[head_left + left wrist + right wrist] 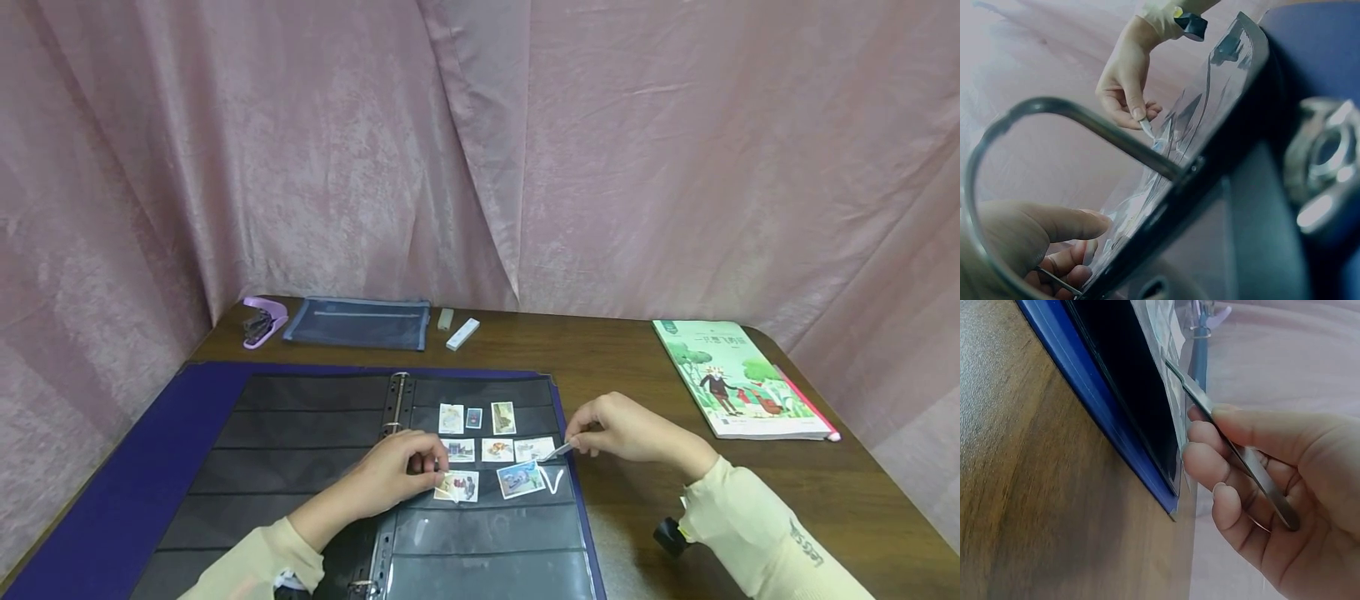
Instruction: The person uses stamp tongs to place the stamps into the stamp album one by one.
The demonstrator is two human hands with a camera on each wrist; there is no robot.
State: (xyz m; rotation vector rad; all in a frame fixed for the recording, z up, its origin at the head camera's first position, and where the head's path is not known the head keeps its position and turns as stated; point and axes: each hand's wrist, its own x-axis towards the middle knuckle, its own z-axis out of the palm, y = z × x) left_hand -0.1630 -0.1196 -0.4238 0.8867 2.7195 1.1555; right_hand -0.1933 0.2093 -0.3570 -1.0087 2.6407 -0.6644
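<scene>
My right hand (613,427) holds metal tweezers (1238,450) between thumb and fingers. The tweezers' tips reach over the right edge of the stamp album page, at the upper right corner of a blue stamp (521,479) that sits tilted. Whether they grip that stamp is too small to tell. My left hand (393,471) rests on the open album (480,575) with bent fingers, its fingertips at the left edge of another stamp (461,486). In the left wrist view, a gap shows between that thumb and the fingers, with the metal binder ring (1079,115) in front.
Several more stamps, such as a green-brown one (503,418), sit in the black page's upper strips. Behind the album lie a purple stapler (266,321), a blue mesh pouch (358,323), a white block (462,334) and a small greenish piece (446,319). A picture book (738,383) lies right.
</scene>
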